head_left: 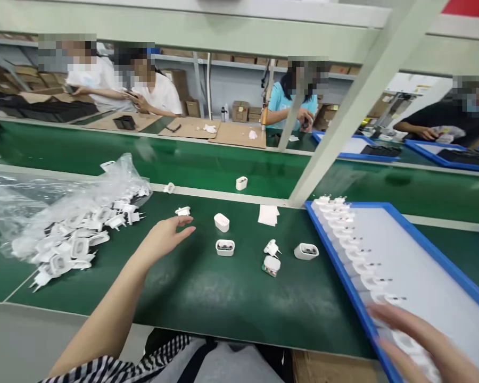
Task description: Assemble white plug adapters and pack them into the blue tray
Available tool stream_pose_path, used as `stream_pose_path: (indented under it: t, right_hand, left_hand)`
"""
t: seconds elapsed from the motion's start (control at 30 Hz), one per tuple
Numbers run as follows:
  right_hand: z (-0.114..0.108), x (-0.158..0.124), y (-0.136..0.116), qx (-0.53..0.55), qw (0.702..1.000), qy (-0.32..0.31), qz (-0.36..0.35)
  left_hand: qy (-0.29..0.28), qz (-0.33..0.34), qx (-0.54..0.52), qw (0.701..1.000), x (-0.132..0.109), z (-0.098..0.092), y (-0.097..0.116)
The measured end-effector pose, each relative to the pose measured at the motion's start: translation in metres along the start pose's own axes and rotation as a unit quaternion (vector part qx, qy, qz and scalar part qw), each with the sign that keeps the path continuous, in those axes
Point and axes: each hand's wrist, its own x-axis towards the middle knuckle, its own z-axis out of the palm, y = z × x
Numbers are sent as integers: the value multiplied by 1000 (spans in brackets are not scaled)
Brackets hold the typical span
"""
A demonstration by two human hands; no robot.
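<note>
On a green workbench [207, 303], a person's left hand [166, 236] hovers with thumb and fingers apart, just beside a white plug piece [182, 211], between a heap of similar plug pieces [80, 247] spilling from a clear plastic bag [120, 178] and a few white oval housings [225, 248]. The right hand [431, 340] — blurred, its thumb and fingers apart — is over a row of white adapters [357, 254] along the left side of a blue-rimmed tray [427, 282]; whether it grips one, I cannot tell.
</note>
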Motion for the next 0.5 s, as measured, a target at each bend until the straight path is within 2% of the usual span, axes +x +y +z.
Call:
stream_pose_path:
  t: [0.07,0.1,0.2,0.27,0.37,0.43,0.5]
  right_hand:
    - [36,68,-44,-10,990,-121,-66]
    - [56,105,-65,-21,982,-160,-94]
    - [113,209,-113,-119,977,-159,-84]
    - [143,261,-128,-179,975,-125,-44]
    - [171,309,-125,-227,964,-131,-53]
    - [179,327,-117,-228,956,-167,-85]
    - [178,332,-112,-224,952,-185,-97]
  left_hand:
    - [-24,-19,34,999,8,-3,-13]
    - [-38,-38,55,997,10,-4,-20]
    - [-81,-114,115,983,16,-6,-41]
    - [-103,-144,133,975,20,-5,-55]
    - [-70,-98,109,987,29,2,-73]
    - [-14,-29,77,997,39,10,-80]
    - [25,30,56,998,51,19,-83]
